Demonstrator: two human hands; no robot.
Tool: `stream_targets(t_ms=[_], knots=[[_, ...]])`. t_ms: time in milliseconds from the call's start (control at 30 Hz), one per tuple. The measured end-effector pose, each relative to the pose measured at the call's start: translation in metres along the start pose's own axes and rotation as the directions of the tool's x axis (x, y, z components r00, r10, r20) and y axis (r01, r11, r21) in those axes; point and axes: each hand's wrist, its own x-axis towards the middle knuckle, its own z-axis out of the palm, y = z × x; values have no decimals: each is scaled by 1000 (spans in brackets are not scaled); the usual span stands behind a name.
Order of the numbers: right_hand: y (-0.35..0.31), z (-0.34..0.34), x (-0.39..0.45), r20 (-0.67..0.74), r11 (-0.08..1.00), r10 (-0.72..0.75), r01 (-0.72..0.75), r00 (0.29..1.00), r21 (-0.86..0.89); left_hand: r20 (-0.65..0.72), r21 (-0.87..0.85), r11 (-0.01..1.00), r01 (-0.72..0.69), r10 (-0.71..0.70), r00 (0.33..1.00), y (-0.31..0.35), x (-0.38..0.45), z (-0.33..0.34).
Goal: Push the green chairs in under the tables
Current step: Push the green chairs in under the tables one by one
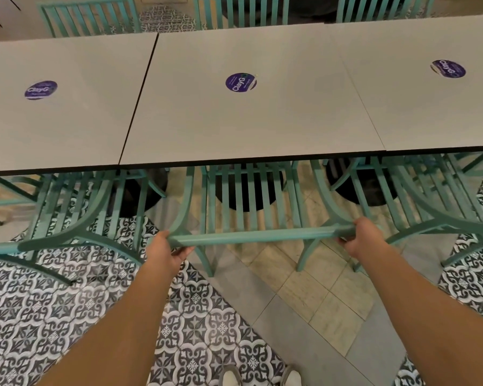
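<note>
A green slatted chair [251, 235] stands in front of me, its seat under the middle grey table [248, 121]. My left hand [166, 253] grips the left end of its top rail, and my right hand [360, 238] grips the right end. Another green chair [67, 227] sits to the left under the left table [59, 129]. A third green chair [435, 215] sits to the right under the right table [430, 112]. All three backrests stand just outside the near table edge.
Three more green chairs [89, 18] line the far side of the tables. Black round table bases [248, 196] stand under the tops. A purple round sticker [241, 82] marks each table. Patterned and plain floor tiles [207, 330] lie below; my shoes [260, 377] show at the bottom.
</note>
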Motion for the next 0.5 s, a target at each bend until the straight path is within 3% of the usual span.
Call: stream_targets(t_ms=[500], knots=[[-5,-10,5,46,1000,-3,3,999,9,53,11,1000,-4,4,999,-6,4,-5]])
